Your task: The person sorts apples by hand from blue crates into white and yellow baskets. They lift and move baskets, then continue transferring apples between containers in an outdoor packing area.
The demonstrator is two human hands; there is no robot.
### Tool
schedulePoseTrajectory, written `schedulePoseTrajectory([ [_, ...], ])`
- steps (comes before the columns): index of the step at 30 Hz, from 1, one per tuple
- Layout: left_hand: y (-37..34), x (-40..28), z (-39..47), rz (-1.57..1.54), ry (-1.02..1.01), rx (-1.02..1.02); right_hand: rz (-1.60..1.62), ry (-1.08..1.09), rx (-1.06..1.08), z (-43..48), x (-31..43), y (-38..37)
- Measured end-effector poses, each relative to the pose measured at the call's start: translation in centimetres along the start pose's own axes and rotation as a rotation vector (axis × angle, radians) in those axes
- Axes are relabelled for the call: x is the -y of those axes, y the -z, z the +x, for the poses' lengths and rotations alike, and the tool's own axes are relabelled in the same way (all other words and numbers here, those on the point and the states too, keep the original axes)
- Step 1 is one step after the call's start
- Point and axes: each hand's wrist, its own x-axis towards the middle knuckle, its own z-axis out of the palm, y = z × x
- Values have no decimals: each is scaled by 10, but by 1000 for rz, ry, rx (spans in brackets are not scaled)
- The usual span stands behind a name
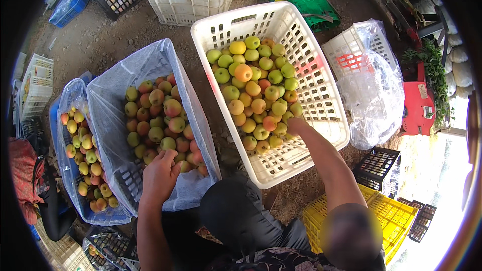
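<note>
A white plastic crate (293,173) stands before me, with many green, yellow and orange apples (260,90) heaped inside. My right hand (296,126) reaches down to the right side of this heap; its fingers are mostly hidden, so a grip on an apple cannot be made out. Left of it is a crate lined with thin white plastic (109,98), which holds redder apples (156,120). Over the near part of those apples is my left hand (162,167), its fingers curled downward beside a yellow-green apple (168,143). Whether it holds anything cannot be told.
A blue lined crate of apples (88,154) stands at the far left, near a person in red clothing (26,177). A white crate with plastic (196,2) is beyond. Plastic sheeting (371,98) lies right, above yellow crates (395,214). My dark-trousered knee (233,203) is between the crates.
</note>
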Motion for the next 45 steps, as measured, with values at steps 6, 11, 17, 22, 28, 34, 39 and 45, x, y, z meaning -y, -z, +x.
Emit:
schedulePoseTrajectory([
  [6, 0, 0, 0, 23, 48, 67, 347, -1, -407, -4, 36, 20],
  [11, -2, 4, 0, 35, 53, 87, 487, -61, -349, -19, 77, 13],
  [17, -5, 6, 1, 70, 2, 40, 377, -45, -305, -28, 74, 40],
  [22, -3, 5, 0, 65, 18, 74, 470, -128, -709, -11, 53, 49],
  [28, 2, -2, 0, 115, 13, 125, 759, -134, -765, 37, 62, 70],
  [34, 7, -4, 2, 121, 74, 197, 493, -153, -685, 34, 92, 85],
  [39, 4, -3, 0, 163, 26, 168, 275, -70, -456, 32, 69, 120],
  [45, 1, -1, 1, 151, -5, 170, -127, -18, -753, 53, 42, 159],
])
